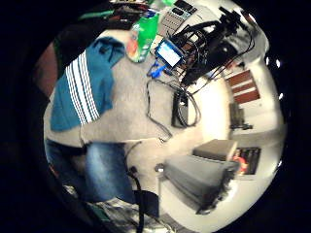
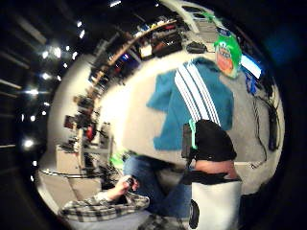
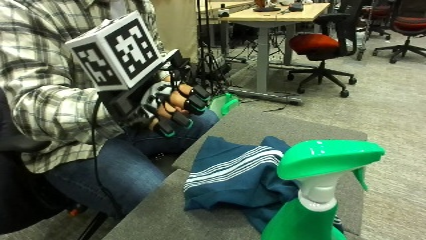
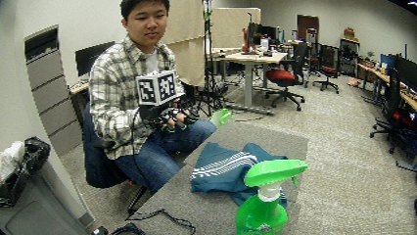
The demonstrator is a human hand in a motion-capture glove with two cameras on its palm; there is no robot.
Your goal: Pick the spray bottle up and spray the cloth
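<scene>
This is an office: behind the table point(image 4: 287, 142) stand desks point(image 4: 251, 58), swivel chairs point(image 4: 285, 78) and monitors point(image 4: 405, 68) on grey carpet point(image 4: 352, 147).

The outside view sits low at the far end of the counter point(image 3: 219, 200), just behind the spray bottle point(image 3: 313, 200), facing back toward the fingers point(image 3: 180, 107), which are raised off the counter's near edge; the wide outside view looks the same way from higher and farther back. Both palm views look down from well above, beyond the fingers, and share with the outside views the cloth point(image 1: 80, 92) and counter.
</scene>
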